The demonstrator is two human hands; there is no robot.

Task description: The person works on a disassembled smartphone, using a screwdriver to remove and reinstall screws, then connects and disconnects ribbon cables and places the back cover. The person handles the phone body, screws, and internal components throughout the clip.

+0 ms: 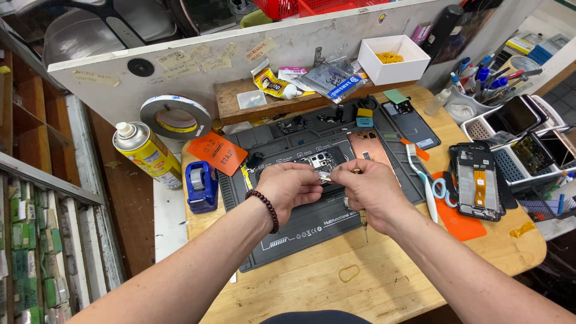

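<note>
A person's two bare forearms reach in from the bottom of the view, and the hands meet over the middle of a dark grey repair mat (pixel 312 225) lying on a wooden counter (pixel 384 282).

The left hand (pixel 288 189), a dark bead bracelet (pixel 266 210) at its wrist, has its fingers curled in, thumb and fingertips pinched together at its 3 o'clock edge. The right hand (pixel 369 192) is likewise nearly closed, pinching toward its 9 o'clock edge. Between the two sets of fingertips sits a small pale metal part (pixel 327 177); both hands appear to grip it, though it is too small to name or to say which way it points. Its visible length seems to run left to right, spanning the gap between the hands, so neither hand is nearer. A thin tool shaft (pixel 364 225) hangs down below the right hand, roughly vertical; how it is held is hidden.

Just beyond the fingertips, at 12 o'clock, lies an opened phone (pixel 354 153) with a copper-coloured inner plate, long axis running away from the person.

At 9 o'clock of the hands stands a blue tape dispenser (pixel 201 186), with a yellow spray can (pixel 147 155) farther out. At 3 o'clock lie another opened phone (pixel 477 180), a white toothbrush (pixel 423 183) and an orange pad (pixel 465 225). A white box (pixel 396 60) sits at 1 o'clock.
</note>
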